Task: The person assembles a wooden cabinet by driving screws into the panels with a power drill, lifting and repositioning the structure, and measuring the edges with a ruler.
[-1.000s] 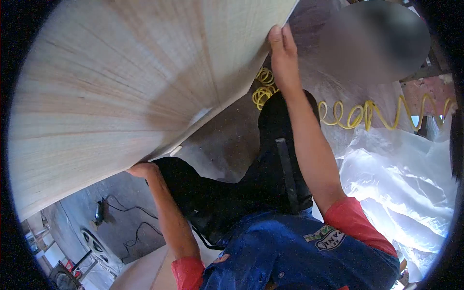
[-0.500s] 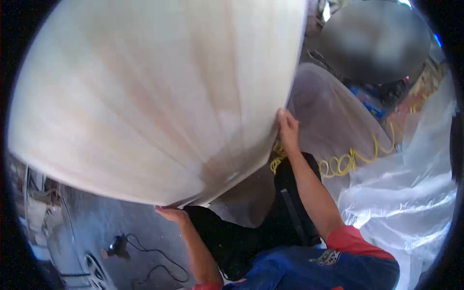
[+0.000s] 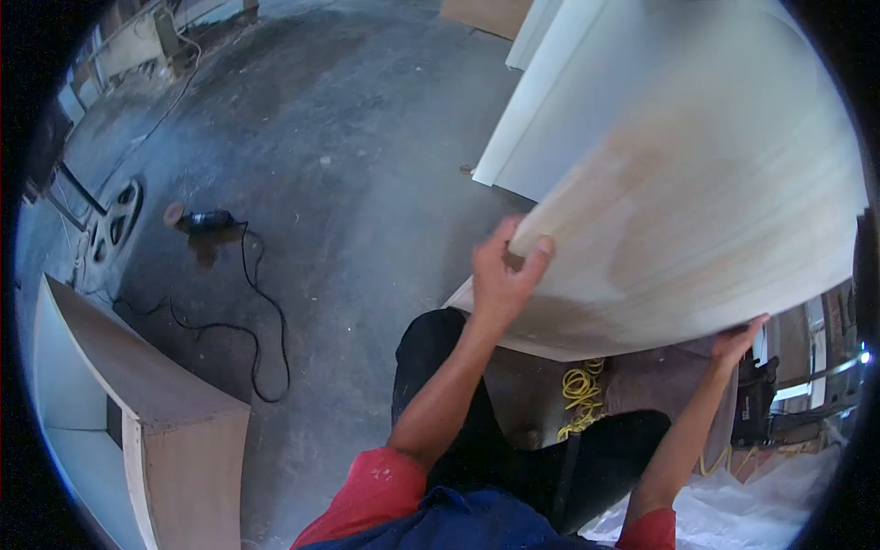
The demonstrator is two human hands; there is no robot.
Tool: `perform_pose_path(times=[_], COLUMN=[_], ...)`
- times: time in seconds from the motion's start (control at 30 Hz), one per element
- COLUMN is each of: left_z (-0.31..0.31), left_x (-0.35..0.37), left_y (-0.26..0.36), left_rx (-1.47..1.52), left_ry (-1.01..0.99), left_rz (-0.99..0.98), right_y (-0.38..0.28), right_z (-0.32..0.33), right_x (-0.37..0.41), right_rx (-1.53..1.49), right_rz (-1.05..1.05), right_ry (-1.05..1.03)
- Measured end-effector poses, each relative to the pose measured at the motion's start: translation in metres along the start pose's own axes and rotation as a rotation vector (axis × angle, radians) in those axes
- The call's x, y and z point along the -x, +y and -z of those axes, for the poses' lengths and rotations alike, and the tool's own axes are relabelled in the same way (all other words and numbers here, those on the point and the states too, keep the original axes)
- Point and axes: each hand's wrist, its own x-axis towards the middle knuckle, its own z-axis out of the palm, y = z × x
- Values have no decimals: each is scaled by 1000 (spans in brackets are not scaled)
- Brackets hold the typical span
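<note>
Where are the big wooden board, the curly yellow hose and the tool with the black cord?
wooden board (image 3: pixel 697 202): head view, on its pale wide face.
yellow hose (image 3: pixel 579 390): head view, on its coils below the board.
tool (image 3: pixel 209 220): head view, on its dark body.

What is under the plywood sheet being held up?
Below the plywood sheet, gripped by the left hand and right hand, a yellow coiled hose shows; whatever lies farther under is covered by the sheet.
</note>
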Motion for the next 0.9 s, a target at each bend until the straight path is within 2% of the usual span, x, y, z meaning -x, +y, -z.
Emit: perform_pose_path(times=[0.07,0.2,0.3,0.37,0.4,0.47,0.5,0.57,0.67,0.73,0.83,0.87,0.9], left_z=[-1,0,1,5,4,-1,-2,1,8,32,75,98,104], left_x=[3,2,-1,7,8,2,-1,-4,-15,-31,-65,-73,-85], left_y=[-9,5,-2,-13,-18,-23,-20,-3,5,5,5,8,11], left_rx=[-26,-54,-312,-137,-145,-120,-126,-50,-92,-250,-335,-395,-289], left_ry=[18,-2,60,-77,-83,46,48,64,128,180,301,300,308], left_rz=[-120,-145,-287,-13,2,-157,-159,-80,-137,-173,-183,-29,-68], right_y=[-4,10,24,16,10,7,6,4,0,3,9,11,12], right_z=[5,35,42,20,10,3,-2,-4,-14,-33,-67,-75,-87], right_x=[-5,-26,-42,-29,-18,-12,-13,-15,-9,4,34,42,52], right_rx=[32,130,91,22,-52,-9,21,8,17,33,-10,-17,11], right_rz=[56,60,81,39,7,54,111,77,48,39,57,26,63], right_ry=[-36,-67,-35,-51,-65,-65,-67,-66,-72,-68,-61,-46,-78])
